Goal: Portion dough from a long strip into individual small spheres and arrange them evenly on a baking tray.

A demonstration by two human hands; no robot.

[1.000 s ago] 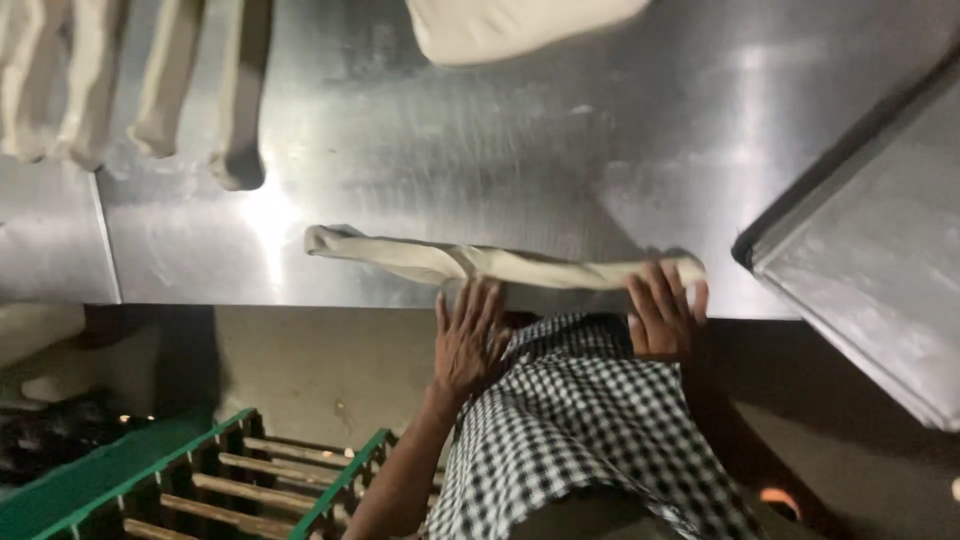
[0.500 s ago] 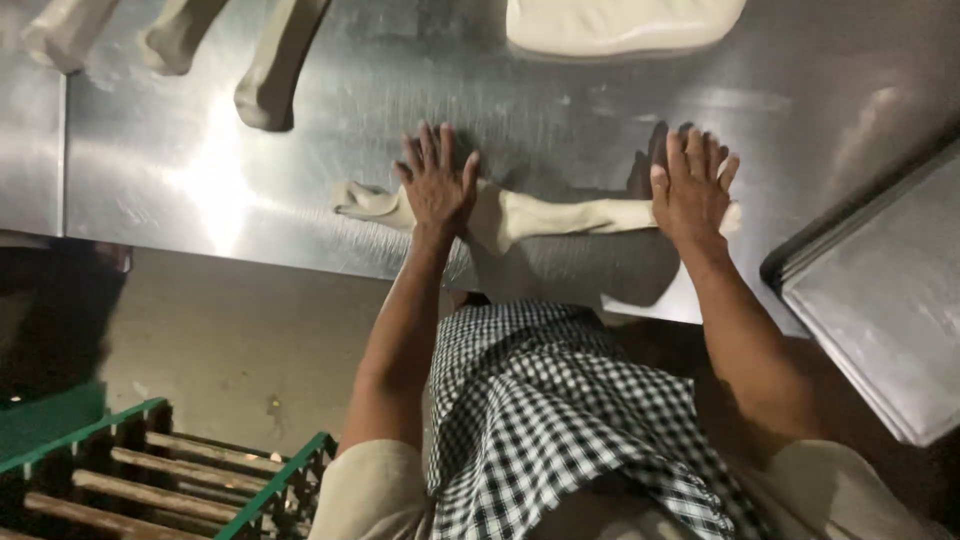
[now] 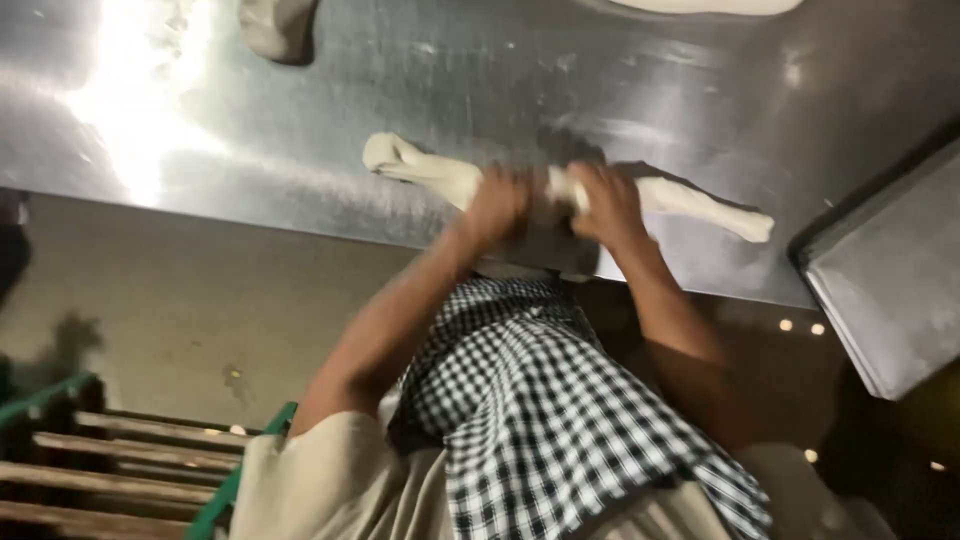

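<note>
Head view: a long rope of pale dough (image 3: 440, 178) lies on the steel worktop (image 3: 300, 110), close to its near edge and running roughly along it, tilted so that its right end sits nearer that edge than its left. The left end is a knobbly, folded lump; the right end tapers to a blunt tip (image 3: 745, 222).

Both hands rest on the middle of the rope, close together. The left hand (image 3: 497, 205) lies palm-down over it, and the right hand (image 3: 607, 203) is beside it with a bit of dough showing between them. The frame is blurred here, so I cannot tell whether the fingers are curled round the dough or merely pressed flat on it.

The dough looks soft and pliant. It appears to sag into uneven thickness and to keep its creases at the left end. I judge it light but stretchy, likely to thin or tear if lifted by one end. The safest hold looks to be at the thick middle, with both palms spread wide.

Another dough piece (image 3: 277, 25) lies towards the far edge of the worktop, well apart. A metal tray (image 3: 890, 290) sits at the right, beyond the rope's tip. Below the near edge are a checked apron (image 3: 540, 400) and a green crate (image 3: 100, 470) on the floor.
</note>
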